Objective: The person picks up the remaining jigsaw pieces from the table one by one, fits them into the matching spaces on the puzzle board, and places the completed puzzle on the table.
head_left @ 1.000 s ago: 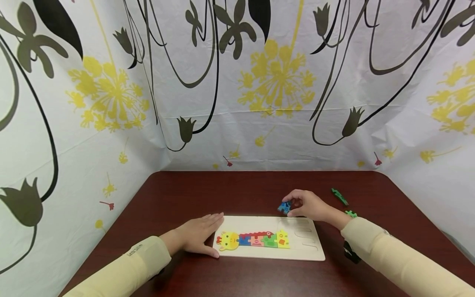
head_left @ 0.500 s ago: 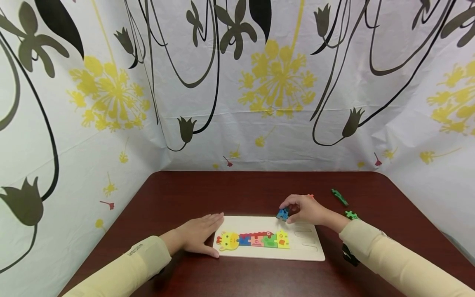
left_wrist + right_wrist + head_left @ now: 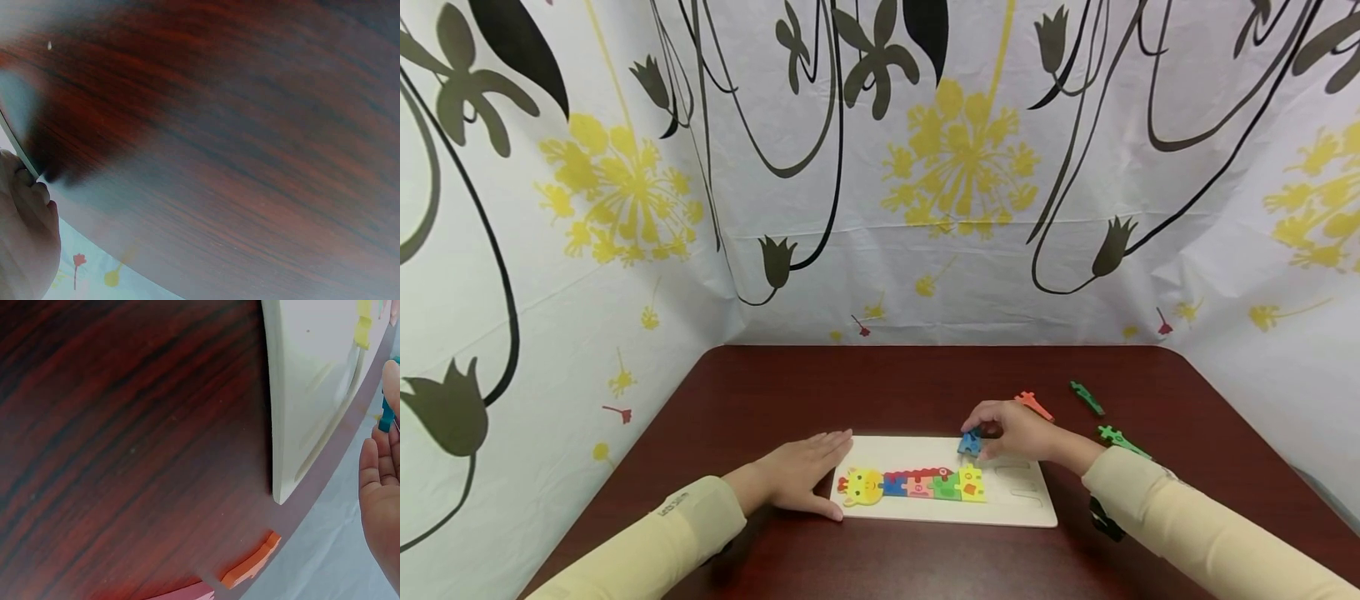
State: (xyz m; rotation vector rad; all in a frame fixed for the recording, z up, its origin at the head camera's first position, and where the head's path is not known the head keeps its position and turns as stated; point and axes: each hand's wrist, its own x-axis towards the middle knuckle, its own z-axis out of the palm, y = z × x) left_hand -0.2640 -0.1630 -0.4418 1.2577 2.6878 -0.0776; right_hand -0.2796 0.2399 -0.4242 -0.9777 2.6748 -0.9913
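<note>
Cannot make out the print on the blue puzzle piece (image 3: 969, 444), partly covered by the right hand (image 3: 1018, 431), nor any contact with the puzzle board (image 3: 902, 451) below. Sees the left hand (image 3: 28, 234) cut off in the left wrist view. Looks onto a dark red-brown table (image 3: 820, 383), walled by white flower-printed cloth (image 3: 865, 258); finds an orange piece (image 3: 1034, 406) past the board's far right corner, a dark green piece (image 3: 1087, 398) toward the table's far right corner. Pinches the blue puzzle piece between right thumb and fingers at the board's far edge, beyond the yellow giraffe section (image 3: 972, 484); lays the left hand flat against the board's left edge, with fingers straight and thumb spread.
</note>
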